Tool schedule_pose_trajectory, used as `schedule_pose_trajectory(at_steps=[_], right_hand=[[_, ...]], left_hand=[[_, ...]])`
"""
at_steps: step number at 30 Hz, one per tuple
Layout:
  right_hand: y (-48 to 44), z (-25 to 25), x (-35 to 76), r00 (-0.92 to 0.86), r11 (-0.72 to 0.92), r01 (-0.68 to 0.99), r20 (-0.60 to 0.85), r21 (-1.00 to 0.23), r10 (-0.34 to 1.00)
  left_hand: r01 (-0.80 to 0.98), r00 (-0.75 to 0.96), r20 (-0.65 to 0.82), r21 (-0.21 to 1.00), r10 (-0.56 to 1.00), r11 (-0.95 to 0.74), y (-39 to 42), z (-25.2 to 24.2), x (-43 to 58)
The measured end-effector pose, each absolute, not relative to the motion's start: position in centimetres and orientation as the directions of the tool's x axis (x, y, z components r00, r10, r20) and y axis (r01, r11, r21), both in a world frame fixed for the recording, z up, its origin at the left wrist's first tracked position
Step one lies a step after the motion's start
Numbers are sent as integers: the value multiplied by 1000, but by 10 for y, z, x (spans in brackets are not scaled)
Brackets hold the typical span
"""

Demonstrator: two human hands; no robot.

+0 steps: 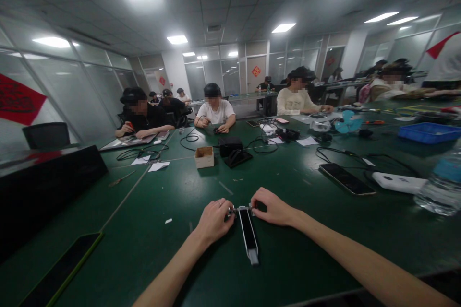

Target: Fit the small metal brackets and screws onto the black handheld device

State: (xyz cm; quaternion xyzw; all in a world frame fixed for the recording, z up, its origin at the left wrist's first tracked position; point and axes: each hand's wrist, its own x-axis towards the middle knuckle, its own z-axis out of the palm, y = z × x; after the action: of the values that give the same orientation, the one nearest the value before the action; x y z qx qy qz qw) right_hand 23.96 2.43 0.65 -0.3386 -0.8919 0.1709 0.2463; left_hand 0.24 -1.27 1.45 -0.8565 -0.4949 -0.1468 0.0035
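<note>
A long narrow device (248,232) with a white frame and a flat black face lies on the green table in front of me. Its near end has a silver-grey tip, and small shiny parts stick out sideways at its far end. My left hand (216,220) is closed in a pinch on the part at the left side. From the right, my right hand (271,207) pinches the part on the other side. Fingers partly hide both side parts, so I cannot tell their exact kind.
A small open box (204,158) stands ahead beside a black box (230,146). At the right lie a phone (345,178), a white device (398,182) and a water bottle (441,184). A green-edged phone (59,268) is at the near left. Several people sit beyond.
</note>
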Motion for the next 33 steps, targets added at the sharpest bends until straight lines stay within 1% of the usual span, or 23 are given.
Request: schedule_pose_trajectory(at_steps=[4, 7, 12, 18, 26, 29, 31, 33], right_hand=[[25, 5, 240, -649, 714, 518, 327, -471, 687], [27, 2, 239, -647, 717, 517, 335, -467, 685], [28, 1, 240, -651, 712, 519, 321, -473, 688], [25, 5, 240, -656, 704, 523, 301, -480, 692], [27, 3, 240, -653, 713, 521, 318, -469, 687], [24, 7, 238, -637, 708, 531, 332, -466, 696], [17, 12, 235, -623, 703, 534, 343, -470, 703], [6, 19, 229, -645, 716, 516, 336, -471, 686]], left_hand=[[861, 461, 239, 113, 855, -496, -12, 14, 2], [851, 480, 249, 103, 841, -515, -12, 14, 2], [815, 505, 311, 134, 805, -563, -11, 13, 1], [813, 498, 316, 154, 808, -561, -7, 8, -4], [700, 574, 484, 130, 661, -703, -11, 11, -2], [716, 539, 513, 138, 668, -684, -10, 9, -3], [746, 502, 514, 150, 696, -649, -8, 8, -4], [768, 473, 504, 167, 723, -619, -7, 6, -4]])
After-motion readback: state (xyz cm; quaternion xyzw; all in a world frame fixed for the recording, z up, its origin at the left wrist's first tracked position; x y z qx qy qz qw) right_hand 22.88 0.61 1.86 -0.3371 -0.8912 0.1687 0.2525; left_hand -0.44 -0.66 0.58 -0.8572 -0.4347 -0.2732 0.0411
